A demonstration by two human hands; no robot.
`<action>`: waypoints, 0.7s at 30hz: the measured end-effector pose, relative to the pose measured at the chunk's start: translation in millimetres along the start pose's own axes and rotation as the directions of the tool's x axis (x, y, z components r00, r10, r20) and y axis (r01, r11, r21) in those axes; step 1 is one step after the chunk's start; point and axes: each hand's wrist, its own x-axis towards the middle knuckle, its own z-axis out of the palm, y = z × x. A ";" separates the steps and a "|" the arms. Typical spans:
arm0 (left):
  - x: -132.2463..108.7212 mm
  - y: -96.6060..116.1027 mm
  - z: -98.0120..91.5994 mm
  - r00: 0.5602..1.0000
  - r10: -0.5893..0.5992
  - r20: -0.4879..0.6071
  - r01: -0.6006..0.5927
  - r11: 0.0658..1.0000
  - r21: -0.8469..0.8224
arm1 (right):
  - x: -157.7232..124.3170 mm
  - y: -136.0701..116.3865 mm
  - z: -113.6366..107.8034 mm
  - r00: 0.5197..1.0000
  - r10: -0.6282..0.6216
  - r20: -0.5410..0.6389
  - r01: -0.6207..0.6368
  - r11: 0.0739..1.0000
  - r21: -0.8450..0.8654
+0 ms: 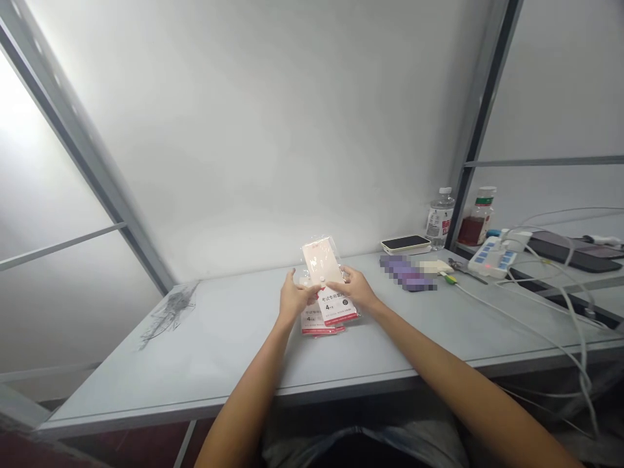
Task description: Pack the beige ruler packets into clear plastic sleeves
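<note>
The grey table (219,344) bears a bottle (440,221), scissors (471,273) and a purple item (407,272).

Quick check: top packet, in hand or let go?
In hand: the left hand and right hand hold the top packet, thumbs on its front.

Glossy clear plastic here on the upper packet (327,275), over smooth, paper-like card (319,255); the table (234,351) shows smooth with a faint sheen, the wall (273,143) plain matt; then clear plastic for the bottle (439,224), a glassy phone screen (403,243), hard plastic on the power strip (492,257).
</note>
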 end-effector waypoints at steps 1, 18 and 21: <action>0.2 -0.9 0.2 1.000 0.010 -0.008 -0.010 1.000 0.024 | -0.3 -0.3 0.3 1.000 -0.013 -0.004 0.013 1.000 -0.018; -5.4 -3.2 5.9 0.963 0.261 0.067 -0.269 0.920 0.285 | 2.3 7.5 2.7 0.995 -0.091 -0.031 0.085 0.984 -0.155; -5.1 -3.8 6.1 0.964 0.255 0.080 -0.267 0.910 0.316 | 3.1 10.0 2.9 0.996 -0.085 -0.014 0.080 0.976 -0.201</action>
